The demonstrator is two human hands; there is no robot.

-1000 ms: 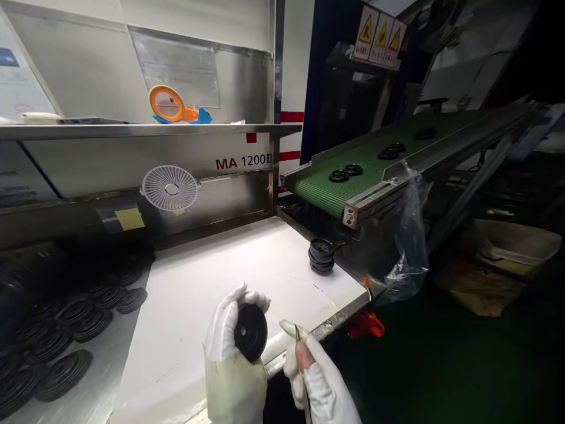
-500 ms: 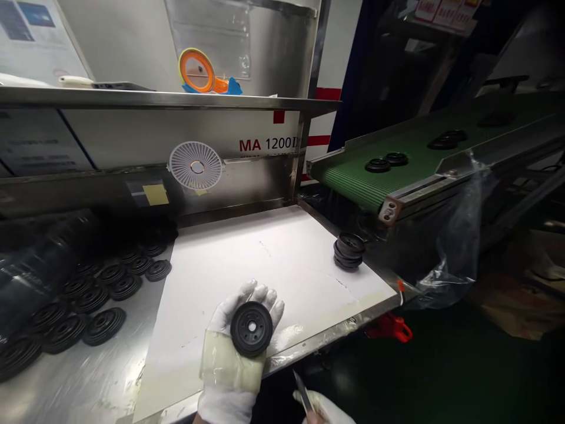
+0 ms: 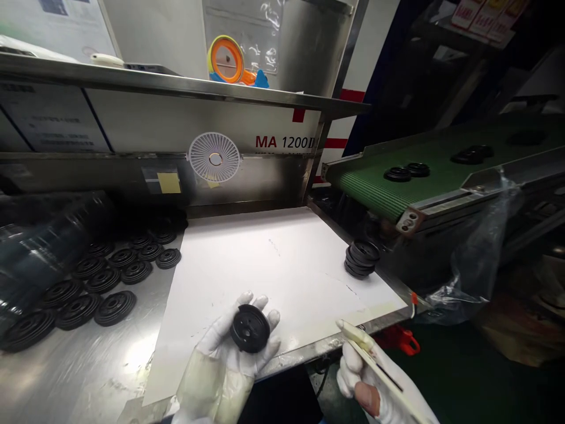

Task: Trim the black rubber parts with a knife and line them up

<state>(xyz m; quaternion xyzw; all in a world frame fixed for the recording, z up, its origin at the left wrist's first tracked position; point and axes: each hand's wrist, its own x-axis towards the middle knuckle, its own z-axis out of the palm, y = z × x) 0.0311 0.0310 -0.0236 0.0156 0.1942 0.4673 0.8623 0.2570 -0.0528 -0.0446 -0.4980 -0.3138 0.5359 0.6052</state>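
My left hand [image 3: 225, 353], in a white glove with a clear sleeve, grips a black ribbed moulded wheel [image 3: 249, 328] over the near edge of a white board [image 3: 265, 271]. The wheel is tilted, with its face turned up and to the right. My right hand [image 3: 359, 377], also gloved, sits at the lower right beyond the board's corner and holds a slim knife with a cream handle [image 3: 364, 347]. Its blade is hidden. A short stack of similar black wheels [image 3: 361, 259] stands at the board's right edge, out of reach of both fingers.
Several black wheels [image 3: 115, 308] lie in rows on a steel table [image 3: 88, 377] to the left. A green conveyor belt [image 3: 375, 191] carrying more wheels runs at the right, with a clear plastic bag [image 3: 481, 259] hanging below it. A steel shelf [image 3: 176, 85] crosses above.
My right hand has risen back into view at the lower right with the knife. My left hand has tilted the wheel. The whole scene has shifted right and down as my head turned.
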